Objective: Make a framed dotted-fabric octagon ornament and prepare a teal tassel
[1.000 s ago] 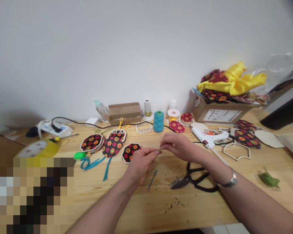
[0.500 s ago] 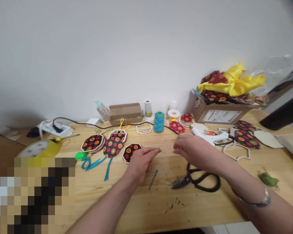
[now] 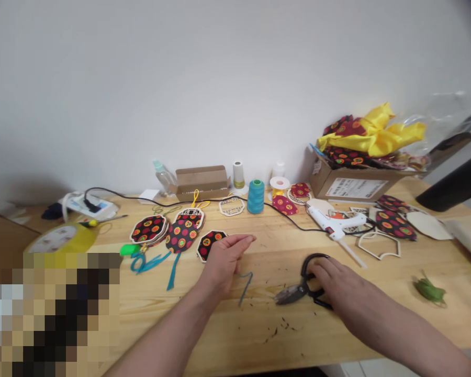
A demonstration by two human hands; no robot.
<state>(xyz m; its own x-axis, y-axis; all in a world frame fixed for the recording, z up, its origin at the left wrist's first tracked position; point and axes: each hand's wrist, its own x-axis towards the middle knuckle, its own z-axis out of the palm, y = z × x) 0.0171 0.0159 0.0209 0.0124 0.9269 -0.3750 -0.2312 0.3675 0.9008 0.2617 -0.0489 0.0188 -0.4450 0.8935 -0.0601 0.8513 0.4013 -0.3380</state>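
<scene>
My left hand (image 3: 224,260) pinches a length of blue-green thread (image 3: 247,285), whose loose end trails below the fingers to the tabletop. Black-handled scissors (image 3: 291,295) lie on the wood with their blades pointing left. Over their handles is my right hand (image 3: 335,283), fingers curled around the upper loop and partly hiding the grips. Just behind my left hand rests an octagonal patterned piece (image 3: 210,243) in a pale wooden frame, partly covered by it. The cone of blue-green thread (image 3: 256,196) stands farther back.
A white glue gun (image 3: 337,222) lies behind my right hand, its black cord running across the table. Framed patterned pieces (image 3: 149,229) with tassels sit at left. A cardboard box (image 3: 353,186) of fabric stands back right. Green thread (image 3: 429,289) lies at far right.
My right hand has moved down and toward me, from beside the left fingertips to the scissors' handles. The left hand stays almost in place with the thread. More of the glue gun shows.
</scene>
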